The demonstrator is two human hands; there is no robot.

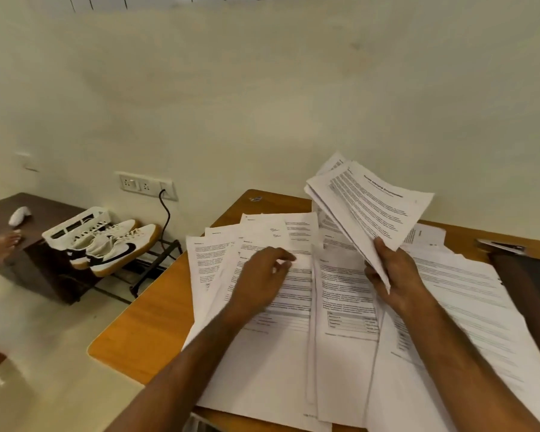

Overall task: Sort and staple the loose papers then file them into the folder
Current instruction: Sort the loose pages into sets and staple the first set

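Right now the right hand (396,275) grips a fanned bundle of sheets (368,210), thumb on top, lifting it tilted above the table (156,310) so its printed face shows. Meanwhile the left hand (262,275) lies palm down on the loose papers (281,363) spread over the wooden top, fingers (286,255) curled and loosely spread, pressing on a page without pinching anything. Those papers overlap in several untidy layers and cover most of the table, reaching its near edge. At the far right edge lies a dark folder (530,275) with a metal clip (499,247) at its top, partly under the sheets. Off to the left, on the floor by the wall, a pair of white shoes (119,247) sits on a low rack (156,263), beneath a wall socket (145,184)
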